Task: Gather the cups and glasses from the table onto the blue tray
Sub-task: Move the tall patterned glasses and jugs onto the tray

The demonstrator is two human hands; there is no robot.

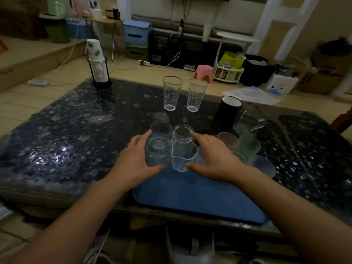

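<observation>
Left hand (136,161) fingers wrap one short glass (158,153); right hand (213,159) fingers wrap its neighbour (183,155). Both glasses stand upright at the tray's (190,195) far edge. Two tall glasses (172,93) remain farther out on the worktop (66,130), dead ahead.

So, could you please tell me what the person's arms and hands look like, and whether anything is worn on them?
Both arms are bare from the bottom edge of the picture to the fingertips: no sleeves or gloves show. The left hand and right hand carry no ring, watch or bracelet that I can make out, though the picture is dim and slightly blurred. Nails look short and unpainted.
</observation>
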